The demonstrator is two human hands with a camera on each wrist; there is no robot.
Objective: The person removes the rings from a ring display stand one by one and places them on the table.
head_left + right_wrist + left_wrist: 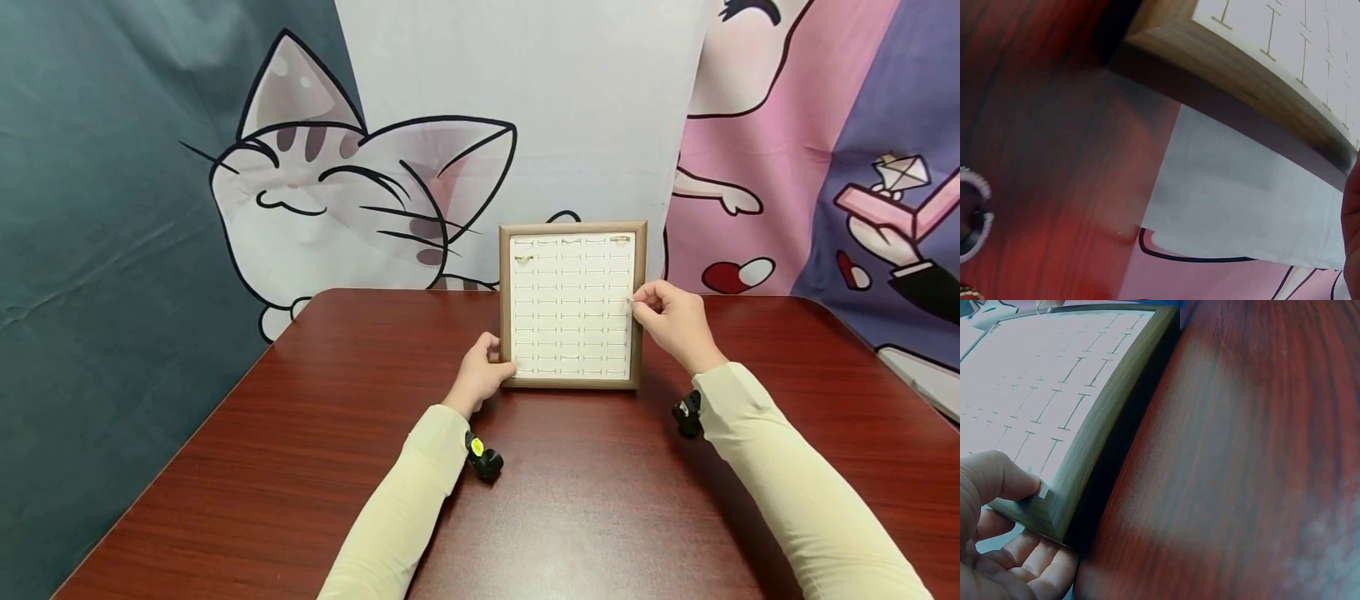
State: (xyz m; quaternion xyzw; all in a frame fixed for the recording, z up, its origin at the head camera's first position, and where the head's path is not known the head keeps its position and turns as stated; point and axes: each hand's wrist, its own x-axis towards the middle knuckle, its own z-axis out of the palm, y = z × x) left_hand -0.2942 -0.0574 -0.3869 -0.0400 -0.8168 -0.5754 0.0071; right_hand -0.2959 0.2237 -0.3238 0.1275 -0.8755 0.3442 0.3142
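A wooden-framed ring display tray [504, 308] stands tilted upright on the red-brown table [585, 492]. Its white slotted insert [570, 308] shows a gold ring [619, 239] at the top right and another ring [522, 259] at the upper left. My left hand [483, 371] grips the frame's lower-left corner. In the left wrist view the thumb [1004, 478] lies on the frame [1107, 425] and the fingers [1035, 562] curl behind it. My right hand [670, 321] pinches thumb and forefinger on a small pale ring [632, 301] at the insert's right edge.
A cartoon cat backdrop [337, 192] hangs close behind the table's far edge. In the right wrist view the frame's underside [1229, 94] is lifted above the table, and stone-set rings [974, 215] lie at the picture's left edge. Bare tabletop stretches in front of the tray.
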